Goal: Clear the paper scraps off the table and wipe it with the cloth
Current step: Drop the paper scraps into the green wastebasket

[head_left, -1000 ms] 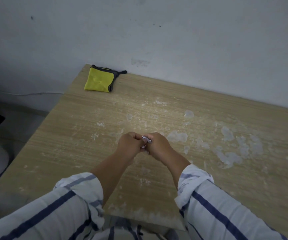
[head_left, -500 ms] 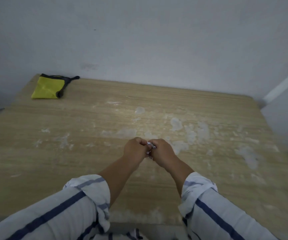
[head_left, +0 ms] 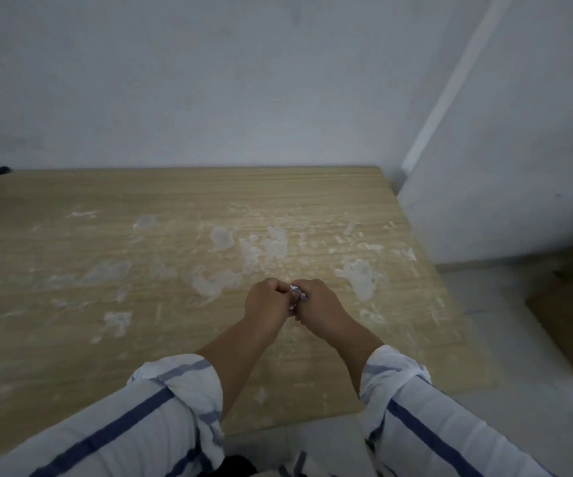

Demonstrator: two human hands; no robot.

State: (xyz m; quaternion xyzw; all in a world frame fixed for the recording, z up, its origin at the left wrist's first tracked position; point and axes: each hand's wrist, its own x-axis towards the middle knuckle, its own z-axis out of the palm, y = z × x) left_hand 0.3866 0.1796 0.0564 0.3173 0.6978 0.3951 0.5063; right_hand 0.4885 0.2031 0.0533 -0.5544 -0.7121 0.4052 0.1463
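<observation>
Paper scrap (head_left: pixel 294 297): centre frame; we judge it light, soft, grippable anywhere.
Left hand (head_left: pixel 267 301), right hand (head_left: pixel 320 304): fingers curled, pinching the scrap over the surface (head_left: pixel 123 304).

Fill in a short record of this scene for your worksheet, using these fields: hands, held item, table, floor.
hands: left hand and right hand brought together, fingers curled
held item: small crumpled white paper scrap, pinched between both hands
table: light wooden table, streaked with white smears
floor: brown cardboard box, right of the table
</observation>
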